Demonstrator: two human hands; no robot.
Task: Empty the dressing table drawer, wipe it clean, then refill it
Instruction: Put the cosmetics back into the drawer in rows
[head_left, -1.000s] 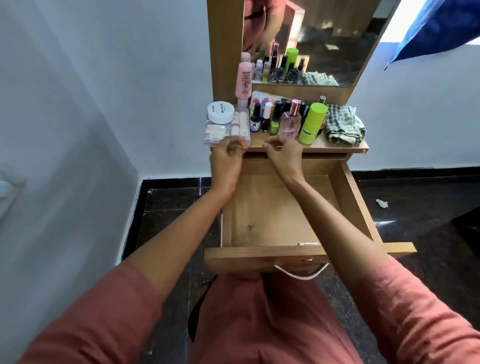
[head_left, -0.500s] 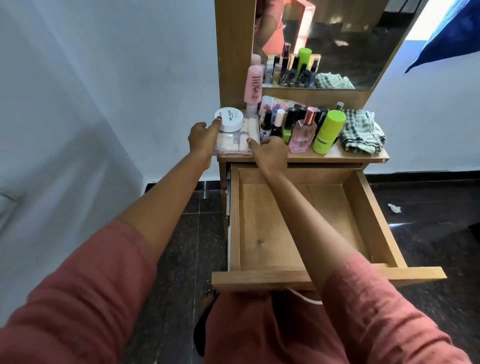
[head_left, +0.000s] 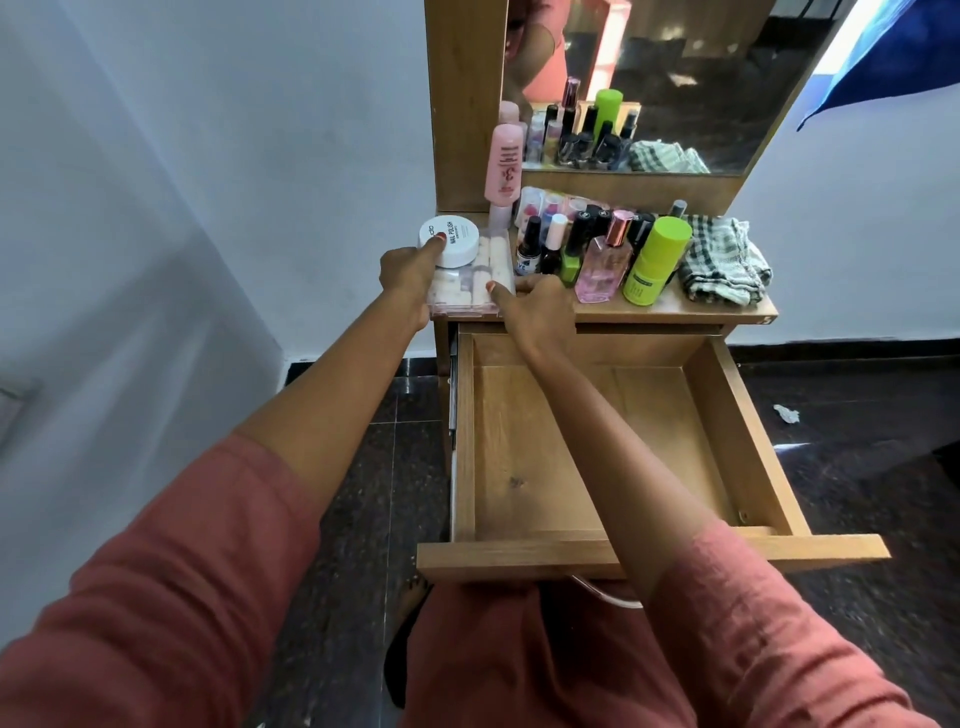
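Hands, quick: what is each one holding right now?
Left hand: grips the clear box at its left edge, one finger on the white jar.
Right hand: grips the same box's right edge.

Dressing table top carries bottles, checked cloth, clear case.

I see even daylight, strongest from top right, where the bright strip blows out. Soft shadow along the drawer walls, a faint sheen on the floor. Fisheye bows the edges, and the sleeves go soft at the bottom.
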